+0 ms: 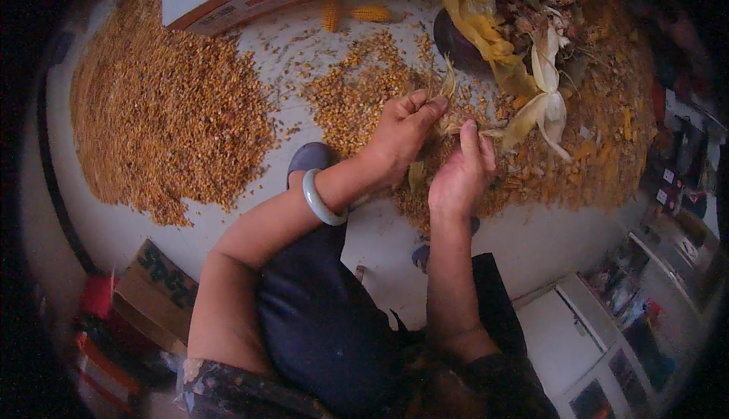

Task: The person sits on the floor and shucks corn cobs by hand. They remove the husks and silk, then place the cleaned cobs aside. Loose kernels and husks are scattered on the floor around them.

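Observation:
My left hand (403,131), with a pale bangle (319,197) on its wrist, pinches thin dry corn husk (449,80) between thumb and fingers. Close beside it, my right hand (462,174) grips a strand of dry husk (490,132) under its raised thumb. The fibres between the two hands are blurred. Below them lies a heap of loose corn kernels (356,97). A pale tied husk (551,106) lies just right of my hands, over a pile of husk scraps and kernels (592,163).
A large kernel heap (171,117) spreads at left. Two yellow cobs (370,13) lie by a long box (250,6). Yellow husk leaves (481,32) drape over a dark round container (455,40). A cardboard box (154,299) stands lower left, a white cabinet (561,333) lower right.

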Demonstrator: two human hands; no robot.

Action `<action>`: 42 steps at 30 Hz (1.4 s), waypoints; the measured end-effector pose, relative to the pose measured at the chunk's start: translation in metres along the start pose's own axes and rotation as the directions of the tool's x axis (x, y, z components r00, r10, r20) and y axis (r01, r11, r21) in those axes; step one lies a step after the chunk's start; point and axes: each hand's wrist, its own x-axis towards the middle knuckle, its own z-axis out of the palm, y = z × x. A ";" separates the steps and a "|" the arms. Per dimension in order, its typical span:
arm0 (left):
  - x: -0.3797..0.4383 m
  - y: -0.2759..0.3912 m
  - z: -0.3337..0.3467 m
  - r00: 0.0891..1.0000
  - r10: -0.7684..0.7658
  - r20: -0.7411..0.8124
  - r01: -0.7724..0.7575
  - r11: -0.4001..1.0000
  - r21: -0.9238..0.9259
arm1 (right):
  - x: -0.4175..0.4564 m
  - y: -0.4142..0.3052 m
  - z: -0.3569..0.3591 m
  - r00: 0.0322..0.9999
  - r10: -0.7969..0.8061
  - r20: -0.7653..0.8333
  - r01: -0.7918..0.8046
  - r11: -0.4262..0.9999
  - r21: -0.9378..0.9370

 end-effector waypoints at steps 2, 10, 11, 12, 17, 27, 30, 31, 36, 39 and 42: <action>0.011 0.001 -0.015 0.995 0.052 -0.082 -0.053 0.999 -0.011 | 0.000 0.004 -0.001 0.999 -0.033 0.032 0.032 0.998 0.049; 0.010 0.021 -0.033 1.000 -0.005 0.014 0.008 0.973 -0.229 | 0.029 0.010 -0.019 0.991 0.003 0.136 -0.038 0.967 0.253; 0.011 0.024 -0.035 1.000 0.005 -0.004 -0.006 0.971 -0.240 | 0.032 0.010 -0.022 0.990 0.020 0.138 -0.056 0.964 0.259; 0.013 0.030 -0.037 1.000 0.016 -0.021 -0.020 0.968 -0.250 | 0.034 0.008 -0.024 0.990 0.037 0.140 -0.073 0.962 0.265; 0.020 0.033 -0.074 0.985 0.163 -0.057 -0.173 0.938 -0.300 | 0.044 0.009 -0.035 0.994 0.079 0.075 -0.100 0.934 0.342; 0.010 0.051 -0.103 0.985 0.144 -0.096 -0.164 0.949 -0.268 | 0.052 -0.011 -0.040 0.997 -0.014 0.076 -0.012 0.945 0.328; 0.010 0.061 -0.097 0.925 0.291 -0.245 -0.288 0.956 0.050 | 0.048 -0.022 -0.034 0.990 -0.119 0.071 0.099 0.967 0.235; 0.009 0.067 -0.092 0.872 0.379 -0.310 -0.334 0.923 0.189 | 0.050 -0.024 -0.037 0.989 -0.132 0.067 0.115 0.970 0.214; -0.005 0.067 -0.055 0.440 0.835 0.332 -0.532 -0.056 0.845 | 0.048 -0.029 -0.034 0.984 -0.160 0.073 0.145 0.973 0.178; -0.002 0.030 -0.038 0.626 0.533 0.569 -0.567 -0.189 0.801 | 0.041 -0.030 -0.027 0.989 -0.105 0.104 0.080 0.972 0.220; 0.012 0.006 -0.044 0.823 0.160 0.545 -0.568 0.191 0.801 | 0.026 -0.033 -0.008 0.988 0.009 0.155 -0.061 0.941 0.332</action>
